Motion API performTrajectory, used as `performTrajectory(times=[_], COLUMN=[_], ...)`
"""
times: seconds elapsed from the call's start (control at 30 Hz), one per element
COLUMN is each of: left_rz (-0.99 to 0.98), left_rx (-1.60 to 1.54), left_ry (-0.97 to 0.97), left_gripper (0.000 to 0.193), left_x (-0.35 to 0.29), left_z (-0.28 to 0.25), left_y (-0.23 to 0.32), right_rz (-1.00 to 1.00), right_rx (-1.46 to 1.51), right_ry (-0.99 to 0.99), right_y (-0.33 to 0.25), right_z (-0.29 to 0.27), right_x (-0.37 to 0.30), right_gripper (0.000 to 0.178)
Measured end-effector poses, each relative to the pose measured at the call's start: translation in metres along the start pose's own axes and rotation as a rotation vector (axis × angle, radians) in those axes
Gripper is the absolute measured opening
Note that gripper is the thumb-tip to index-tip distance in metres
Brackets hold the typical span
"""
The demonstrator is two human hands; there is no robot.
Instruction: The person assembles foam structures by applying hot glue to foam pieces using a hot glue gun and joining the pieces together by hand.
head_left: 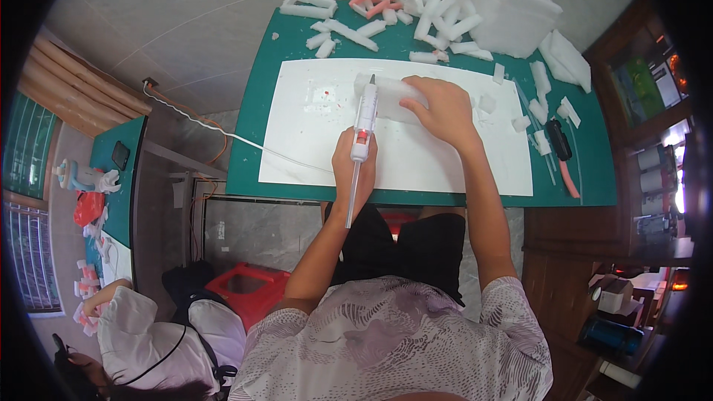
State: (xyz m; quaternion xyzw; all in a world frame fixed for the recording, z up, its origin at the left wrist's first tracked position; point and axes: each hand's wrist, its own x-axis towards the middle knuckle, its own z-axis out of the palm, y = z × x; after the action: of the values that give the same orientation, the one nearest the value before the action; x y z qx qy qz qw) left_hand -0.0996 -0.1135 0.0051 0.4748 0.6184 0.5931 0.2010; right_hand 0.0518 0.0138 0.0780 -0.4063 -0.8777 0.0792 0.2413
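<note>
My left hand [344, 165] is closed round the handle of a white hot glue gun [365, 119]. Its nozzle points away from me, and a clear glue stick [351, 197] juts from its back end. Just beyond and to the right lies a white foam block [394, 96] on a white board [438, 167]. My right hand [448, 110] grips the block's right end, thumb on the near side and fingers over the far side. The nozzle overlaps the block's left part in view; whether it touches the foam I cannot tell.
Foam strips [349, 33] and a large foam frame [512, 11] crowd the table's far edge. On the right are foam scraps [538, 108] and a black-handled tool [558, 141]. A white cable [245, 139] crosses from the left wall. Another person [160, 327] sits at lower left.
</note>
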Motion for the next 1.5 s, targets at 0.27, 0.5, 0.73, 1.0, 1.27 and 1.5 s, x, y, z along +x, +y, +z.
performTrajectory(times=[0.27,0.5,0.73,1.0,1.27,1.5], left_rz=[-0.009,0.105,0.127,0.021,0.024,0.035], left_rx=[0.006,0.025,0.058,0.016,0.03,0.015], left_ry=[-0.005,0.059,0.053,-0.025,-0.016,-0.015], left_gripper=[0.013,0.02,0.018,0.015,0.016,0.014], left_x=[-0.001,-0.001,0.0,0.0,0.0,-0.001], left_z=[0.002,0.008,0.008,0.008,0.006,0.005], left_y=[-0.002,-0.009,-0.007,-0.013,-0.01,-0.009], right_rz=[-0.027,-0.027,-0.048,-0.031,-0.033,-0.047], right_rx=[0.021,0.027,0.039,0.026,0.011,-0.001], right_ry=[0.009,0.032,0.064,0.046,0.031,0.062], right_y=[0.005,0.005,0.011,0.013,0.013,0.018], right_z=[0.001,0.003,0.007,0.009,0.009,0.014], right_x=[0.001,0.0,0.0,0.002,0.002,0.001], right_gripper=[0.036,0.036,0.036,0.034,0.034,0.034])
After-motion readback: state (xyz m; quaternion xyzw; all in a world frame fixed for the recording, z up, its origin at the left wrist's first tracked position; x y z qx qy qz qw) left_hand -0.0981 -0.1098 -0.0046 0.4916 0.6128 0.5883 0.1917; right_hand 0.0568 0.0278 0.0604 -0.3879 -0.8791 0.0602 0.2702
